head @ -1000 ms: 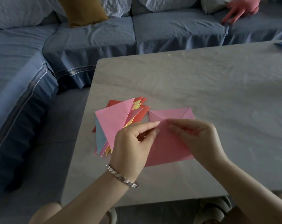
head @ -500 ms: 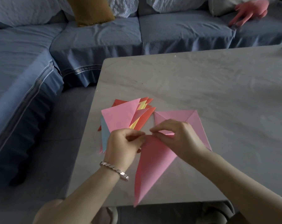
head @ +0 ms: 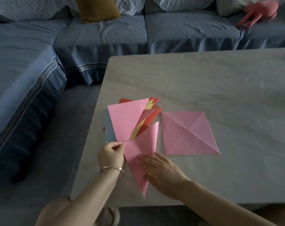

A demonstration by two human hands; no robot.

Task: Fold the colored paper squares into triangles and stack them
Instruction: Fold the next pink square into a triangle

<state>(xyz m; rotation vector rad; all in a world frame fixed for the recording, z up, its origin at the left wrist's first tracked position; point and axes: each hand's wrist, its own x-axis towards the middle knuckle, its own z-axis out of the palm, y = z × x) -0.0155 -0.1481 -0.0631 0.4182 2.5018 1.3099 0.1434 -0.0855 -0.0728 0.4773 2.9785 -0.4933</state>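
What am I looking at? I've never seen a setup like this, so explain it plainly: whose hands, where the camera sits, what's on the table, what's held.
There is no machine here: these are a person's two bare hands. The single picture comes from a wide-angle camera worn on the person's head, looking forward and down, so the arms enter from the bottom. The left hand, with a bracelet at the wrist, pinches one corner of a folded pink triangle. The right hand lies flat on that triangle with straight fingers, pressing it onto the table. Just beyond the left hand sits a fanned stack of folded triangles in pink, red, yellow and light blue. To the right lies a flat pink square with diagonal creases. A blue sofa stands behind the table.
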